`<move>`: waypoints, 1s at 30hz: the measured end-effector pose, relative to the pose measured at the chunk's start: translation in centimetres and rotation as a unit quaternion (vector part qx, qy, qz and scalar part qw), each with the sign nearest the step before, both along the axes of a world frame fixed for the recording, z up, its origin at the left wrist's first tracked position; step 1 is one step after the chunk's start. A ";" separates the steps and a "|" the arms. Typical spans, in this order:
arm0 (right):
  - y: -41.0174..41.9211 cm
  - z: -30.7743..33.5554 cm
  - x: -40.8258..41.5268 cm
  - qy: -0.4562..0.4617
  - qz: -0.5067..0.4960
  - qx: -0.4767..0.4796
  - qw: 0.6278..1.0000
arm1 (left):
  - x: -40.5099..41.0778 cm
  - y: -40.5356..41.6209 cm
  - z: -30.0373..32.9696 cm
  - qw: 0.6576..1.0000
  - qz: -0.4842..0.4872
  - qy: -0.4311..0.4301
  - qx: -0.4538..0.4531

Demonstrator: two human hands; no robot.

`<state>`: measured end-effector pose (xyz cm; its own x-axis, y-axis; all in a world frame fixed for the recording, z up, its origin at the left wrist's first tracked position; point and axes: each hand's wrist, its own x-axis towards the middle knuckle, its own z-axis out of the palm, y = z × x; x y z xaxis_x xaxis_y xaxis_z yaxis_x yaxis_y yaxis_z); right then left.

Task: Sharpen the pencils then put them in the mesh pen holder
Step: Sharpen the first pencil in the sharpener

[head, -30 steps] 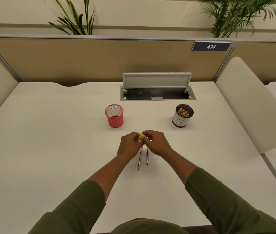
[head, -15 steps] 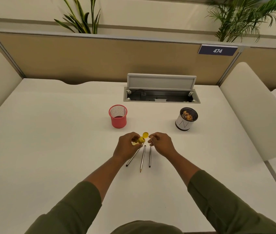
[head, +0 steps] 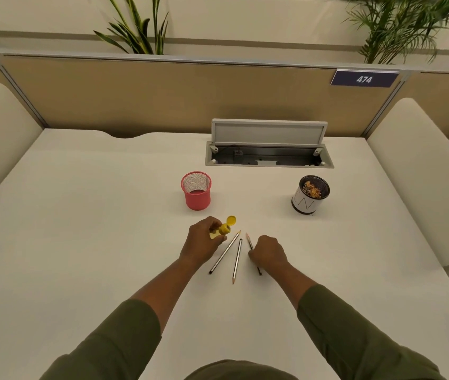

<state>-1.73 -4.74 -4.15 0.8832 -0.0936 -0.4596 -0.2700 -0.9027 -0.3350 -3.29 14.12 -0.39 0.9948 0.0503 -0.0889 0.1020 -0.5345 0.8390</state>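
Note:
My left hand (head: pixel 204 242) holds a yellow sharpener (head: pixel 224 228) with its round lid flipped open. Three pencils lie on the white desk between my hands. The left pencil (head: pixel 224 253) slants with its tip pointing away from me. The middle pencil (head: pixel 237 261) points its tip toward me. My right hand (head: pixel 268 252) is closed on the right pencil (head: pixel 250 242), whose tip sticks out past my fingers toward the far side. The red mesh pen holder (head: pixel 196 191) stands empty beyond my left hand.
A white cup with a dark rim (head: pixel 310 194) holds pencil shavings at the right. An open cable tray (head: pixel 268 157) with its lid raised sits at the desk's back. Cream side panels (head: pixel 420 171) flank the desk, and a tan partition stands behind.
My hands have moved apart. The sharpener's lid has opened in my left hand. My right hand has dropped onto the right pencil and closed on it.

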 end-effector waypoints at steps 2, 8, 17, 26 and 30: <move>-0.4 0.1 -0.1 -0.004 -0.006 0.018 1.000 | 0.1 0.0 -0.2 1.000 0.003 0.000 0.005; -3.1 1.3 -1.1 -0.146 0.080 0.083 0.983 | 0.8 0.3 0.0 1.000 0.002 -0.007 0.012; -4.2 2.8 -1.4 -0.228 0.184 0.135 0.947 | 1.2 -0.1 -0.1 0.999 -0.013 -0.004 0.029; -3.6 3.8 -1.6 -0.237 0.217 0.070 0.944 | 1.2 -0.2 -0.6 0.996 -0.055 -0.015 0.071; -3.8 4.1 -1.3 -0.215 0.236 0.059 0.946 | 1.6 0.2 -0.9 0.996 -0.053 0.002 0.075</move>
<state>-3.02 -8.56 -0.07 0.9215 0.3871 -0.0309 0.3379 -0.8386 -0.4273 -1.67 14.36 -1.27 0.9947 -0.0428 -0.0933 0.0418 -0.6613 0.7490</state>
